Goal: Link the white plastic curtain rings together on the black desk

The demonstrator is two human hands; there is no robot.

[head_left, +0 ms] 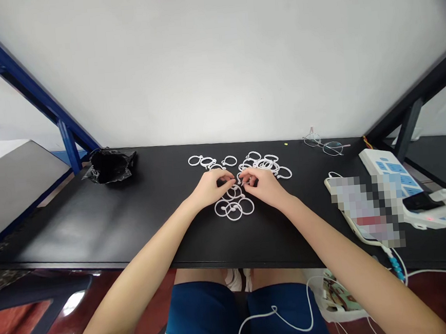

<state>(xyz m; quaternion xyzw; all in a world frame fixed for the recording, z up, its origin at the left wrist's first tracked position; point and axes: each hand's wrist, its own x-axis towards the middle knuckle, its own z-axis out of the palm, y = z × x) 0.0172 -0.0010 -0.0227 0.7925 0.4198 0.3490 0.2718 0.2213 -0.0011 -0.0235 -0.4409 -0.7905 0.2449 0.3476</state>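
Observation:
Both my hands meet over the middle of a black table point(115, 222). My left hand point(211, 186) and my right hand point(261, 184) each pinch a white plastic ring point(236, 180) between their fingertips. The pinched ring joins a chain of linked white rings point(234, 206) that lies on the table just below my hands. Several loose white rings point(263, 164) are scattered behind my hands, and several more point(207, 162) lie to the back left.
A crumpled black bag point(109, 165) sits at the back left. Eyeglasses point(327, 146) lie at the back right. A phone point(359, 207), a white power strip point(391, 172) and cables occupy the right side. Blue frame bars point(64, 133) stand at left.

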